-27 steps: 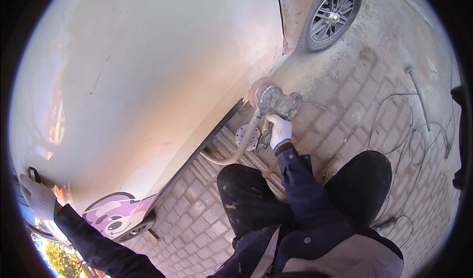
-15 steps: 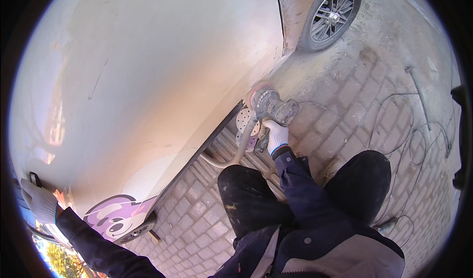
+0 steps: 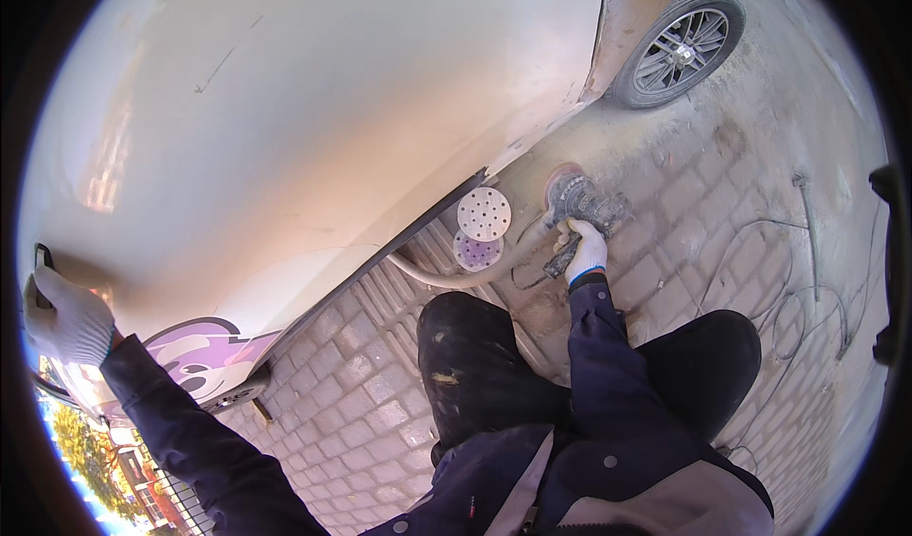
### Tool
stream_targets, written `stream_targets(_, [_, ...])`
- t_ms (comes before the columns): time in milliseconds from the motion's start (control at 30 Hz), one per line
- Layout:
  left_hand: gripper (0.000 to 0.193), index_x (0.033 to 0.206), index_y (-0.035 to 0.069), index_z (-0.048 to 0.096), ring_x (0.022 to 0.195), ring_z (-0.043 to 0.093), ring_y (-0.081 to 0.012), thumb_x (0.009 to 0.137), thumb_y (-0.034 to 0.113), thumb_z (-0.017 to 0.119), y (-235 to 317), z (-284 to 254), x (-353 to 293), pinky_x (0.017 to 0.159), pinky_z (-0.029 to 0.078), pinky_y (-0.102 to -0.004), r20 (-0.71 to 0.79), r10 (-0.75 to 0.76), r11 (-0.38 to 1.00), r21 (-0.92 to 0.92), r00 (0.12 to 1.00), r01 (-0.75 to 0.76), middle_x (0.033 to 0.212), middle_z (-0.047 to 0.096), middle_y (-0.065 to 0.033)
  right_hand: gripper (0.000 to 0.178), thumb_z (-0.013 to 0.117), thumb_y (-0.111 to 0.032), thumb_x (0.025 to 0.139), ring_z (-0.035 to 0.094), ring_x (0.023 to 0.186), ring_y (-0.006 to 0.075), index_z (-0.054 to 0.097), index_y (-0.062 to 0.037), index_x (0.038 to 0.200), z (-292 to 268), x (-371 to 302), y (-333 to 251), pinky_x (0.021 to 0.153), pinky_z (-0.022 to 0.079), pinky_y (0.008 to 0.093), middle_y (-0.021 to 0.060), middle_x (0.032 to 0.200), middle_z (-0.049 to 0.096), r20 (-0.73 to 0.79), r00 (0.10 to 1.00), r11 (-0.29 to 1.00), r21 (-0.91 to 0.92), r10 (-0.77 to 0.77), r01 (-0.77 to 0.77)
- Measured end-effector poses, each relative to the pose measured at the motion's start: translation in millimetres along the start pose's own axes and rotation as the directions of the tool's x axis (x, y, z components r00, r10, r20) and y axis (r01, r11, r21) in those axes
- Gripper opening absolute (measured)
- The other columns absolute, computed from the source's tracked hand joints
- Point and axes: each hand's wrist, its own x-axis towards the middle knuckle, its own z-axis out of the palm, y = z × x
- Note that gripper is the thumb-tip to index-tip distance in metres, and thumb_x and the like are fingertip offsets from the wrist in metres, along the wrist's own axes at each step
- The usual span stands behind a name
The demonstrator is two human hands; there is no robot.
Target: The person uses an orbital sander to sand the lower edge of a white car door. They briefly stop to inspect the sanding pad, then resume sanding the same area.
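My right hand (image 3: pixel 587 249), in a white knit glove, is closed on an orbital sander (image 3: pixel 587 203), a dusty dark tool with a round reddish pad. The sander is over the paving, apart from the car's lower edge. A pale hose (image 3: pixel 427 272) curves from it toward the car's sill. At far left, my gloved left hand (image 3: pixel 68 317) is closed at a black door handle (image 3: pixel 44 258); some of its fingers are hidden. The large car panel (image 3: pixel 313 118) beside me has pale and tan sanded patches and a long scratch.
Two perforated sanding discs, one white (image 3: pixel 484 215) and one purplish (image 3: pixel 478 251), lie by the sill on a ribbed strip. A wheel (image 3: pixel 680 51) stands at the upper right. Thin cables (image 3: pixel 793 317) loop over the brick paving. A purple cartoon decal (image 3: pixel 204 351) marks the lower panel.
My right hand has moved the sander right, away from the panel's lower edge, uncovering the sanding discs. My left hand stays at the handle, which now appears higher and farther left.
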Motion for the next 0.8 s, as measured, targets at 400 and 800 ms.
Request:
stream_targets(400, [0.039,0.12,0.007,0.071,0.105,0.069,-0.0399,0.095,0.037,0.064,303.7,-50.3,-438.0,0.093,0.054,-0.0482,0.786,0.478,0.787,-0.186,-0.392,0.588,0.112,0.071,-0.0247,0.02,0.068,-0.015,0.087,0.062,0.057,0.023,0.073,0.0038,0.09,-35.6,-25.1,-23.5,0.055,0.049,0.0344,0.0126,0.073,0.07,0.005,0.997,0.932,-0.354,-0.077,0.073])
stream_targets(800, [0.116,0.159,-0.004,0.024,0.145,0.04,-0.0483,0.08,0.066,0.073,405.5,-7.2,-564.5,0.116,0.04,-0.0523,0.873,0.083,0.955,0.068,-0.48,0.289,0.162,0.03,-0.0315,0.023,0.078,-0.007,0.078,0.067,0.066,0.0168,0.075,0.0037,0.098,-74.2,-61.7,-56.2,0.061,0.052,0.032,0.0088,0.084,0.074,0.048,0.99,0.72,-0.682,-0.133,0.13])
